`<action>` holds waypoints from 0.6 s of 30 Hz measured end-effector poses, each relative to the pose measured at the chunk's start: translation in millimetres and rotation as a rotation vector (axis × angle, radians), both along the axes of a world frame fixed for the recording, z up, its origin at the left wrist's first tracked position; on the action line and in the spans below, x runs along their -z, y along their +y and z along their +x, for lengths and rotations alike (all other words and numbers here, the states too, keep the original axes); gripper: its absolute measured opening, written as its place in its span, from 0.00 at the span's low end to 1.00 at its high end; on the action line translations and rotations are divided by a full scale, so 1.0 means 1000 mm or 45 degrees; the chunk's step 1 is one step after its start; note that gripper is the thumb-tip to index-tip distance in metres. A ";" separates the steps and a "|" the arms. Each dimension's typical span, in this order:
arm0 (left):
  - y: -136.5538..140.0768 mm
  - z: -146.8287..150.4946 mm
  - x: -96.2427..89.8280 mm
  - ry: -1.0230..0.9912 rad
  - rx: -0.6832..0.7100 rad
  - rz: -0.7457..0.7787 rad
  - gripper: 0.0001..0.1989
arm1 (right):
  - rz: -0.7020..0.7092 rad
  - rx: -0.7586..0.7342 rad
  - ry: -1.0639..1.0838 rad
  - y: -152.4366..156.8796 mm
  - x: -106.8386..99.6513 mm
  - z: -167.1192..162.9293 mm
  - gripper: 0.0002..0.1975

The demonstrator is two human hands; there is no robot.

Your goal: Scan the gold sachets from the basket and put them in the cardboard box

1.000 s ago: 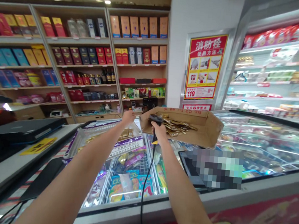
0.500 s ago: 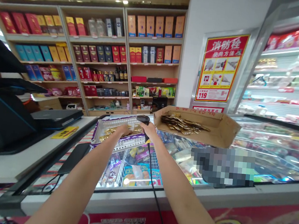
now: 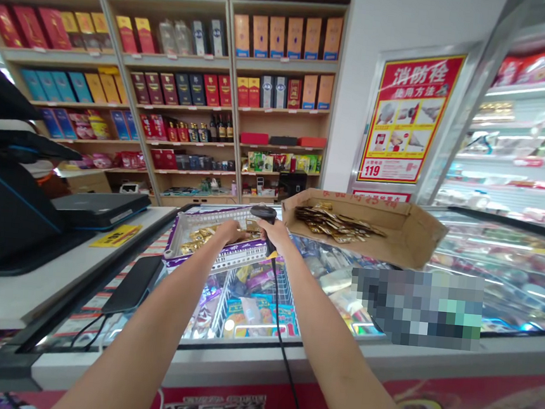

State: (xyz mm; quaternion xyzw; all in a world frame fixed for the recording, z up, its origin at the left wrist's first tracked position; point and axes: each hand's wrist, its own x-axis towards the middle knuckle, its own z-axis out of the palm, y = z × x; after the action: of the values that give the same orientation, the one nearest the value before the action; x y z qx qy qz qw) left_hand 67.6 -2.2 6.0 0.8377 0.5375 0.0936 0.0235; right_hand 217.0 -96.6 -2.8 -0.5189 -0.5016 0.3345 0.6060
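Note:
My right hand (image 3: 277, 231) is wrapped round the handle of a black barcode scanner (image 3: 263, 212). Its head points left over a white and purple plastic basket (image 3: 239, 260), and its cable hangs down across the freezer front. My left hand (image 3: 229, 231) reaches into that basket, among small gold packets (image 3: 197, 239). Its fingers look curled together, but whatever they hold is too small to make out. Just right of the scanner stands an open cardboard box (image 3: 406, 235) with a pile of brown-gold sachets (image 3: 335, 223) in its left half.
Basket and box rest on a glass-topped chest freezer (image 3: 241, 348) full of packaged goods. A black phone-like device (image 3: 132, 284) with a cable lies at its left. Farther left is a counter (image 3: 71, 269) with a till. A blurred-out patch (image 3: 419, 306) covers something at right.
The view has shifted slightly. My left hand has moved a little towards the scanner inside the basket. My right hand keeps its grip on the scanner.

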 end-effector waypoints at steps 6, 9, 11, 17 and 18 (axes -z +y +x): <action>0.004 -0.006 -0.001 -0.251 -0.048 0.074 0.14 | 0.039 -0.022 0.102 0.003 0.004 0.003 0.12; 0.008 -0.008 -0.001 -0.354 -0.134 0.088 0.13 | 0.059 -0.044 0.105 0.003 0.005 0.005 0.13; 0.011 -0.010 -0.001 -0.441 -0.200 0.097 0.12 | 0.052 -0.042 0.087 0.002 0.005 0.006 0.14; 0.023 -0.017 0.004 -0.805 -0.458 0.024 0.11 | -0.004 -0.031 0.078 -0.005 -0.001 0.005 0.14; 0.025 -0.019 0.005 -0.853 -0.472 0.008 0.13 | -0.003 -0.034 0.092 -0.006 -0.002 0.004 0.14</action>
State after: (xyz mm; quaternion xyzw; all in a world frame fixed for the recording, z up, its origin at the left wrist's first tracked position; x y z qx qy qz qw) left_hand 49.1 23.1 1.1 0.6494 0.6421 0.3666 0.1778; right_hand 221.5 -102.2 -0.9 -0.5005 -0.4858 0.3617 0.6186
